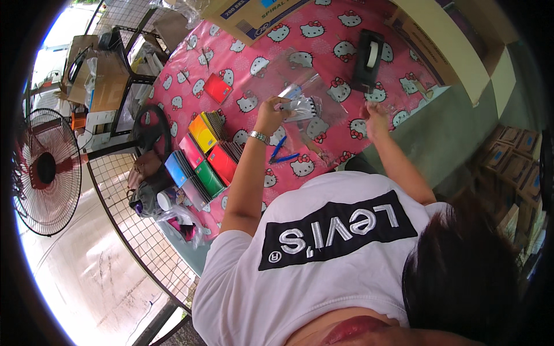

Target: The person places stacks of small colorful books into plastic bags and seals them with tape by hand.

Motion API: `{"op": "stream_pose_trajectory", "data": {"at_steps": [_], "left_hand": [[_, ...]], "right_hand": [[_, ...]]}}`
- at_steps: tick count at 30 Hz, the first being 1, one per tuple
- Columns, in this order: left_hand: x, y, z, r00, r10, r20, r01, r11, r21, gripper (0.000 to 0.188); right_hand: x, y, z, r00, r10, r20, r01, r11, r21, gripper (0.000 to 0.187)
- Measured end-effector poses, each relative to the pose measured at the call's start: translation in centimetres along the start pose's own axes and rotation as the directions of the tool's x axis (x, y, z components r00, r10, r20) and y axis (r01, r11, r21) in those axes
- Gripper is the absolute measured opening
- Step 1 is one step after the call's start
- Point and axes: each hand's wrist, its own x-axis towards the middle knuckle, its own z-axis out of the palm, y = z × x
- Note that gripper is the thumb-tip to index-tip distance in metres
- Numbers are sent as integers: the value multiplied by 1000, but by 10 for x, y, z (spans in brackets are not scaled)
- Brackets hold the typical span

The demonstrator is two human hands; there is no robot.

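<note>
My left hand point(269, 117), with a metal watch at the wrist, pinches the near left end of a clear plastic packet point(301, 108). A row of dark spiral loops shows at the packet's right end, like a small spiral notebook's. My right hand point(376, 120) has its fingers bent in at the near end of a black tape dispenser point(367, 60), which carries a white roll. Whether tape is between those fingers is too small to see. Blue-handled pliers point(283, 153) lie spread on the table, just right of my left forearm.
Stacks of spiral notebooks point(203, 131) in several colours stand left of my left arm. A single red notebook point(217, 88) lies beyond them on the pink patterned tablecloth point(242, 63). Cardboard boxes point(248, 20) sit at the far side. A fan point(46, 167) stands at left.
</note>
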Motion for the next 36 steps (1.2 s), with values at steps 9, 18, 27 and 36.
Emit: {"op": "stream_pose_trajectory", "data": {"at_steps": [9,18,27,36], "left_hand": [[-10,4,19,997,-75,18,74,871,-485,33],[-11,-6,27,998,-31,-59,-7,828,-560,46],[-79,-61,98,844,-480,241,446,375,-813,28],[-63,-7,55,996,-29,-79,-35,709,-704,52]], "right_hand": [[42,-45,167,405,363,840,526,658,-538,27],[91,-2,195,505,765,400,704,-98,-703,55],[-34,-10,175,270,153,951,962,-75,-261,72],[-20,-26,105,506,288,813,818,141,-558,88]]}}
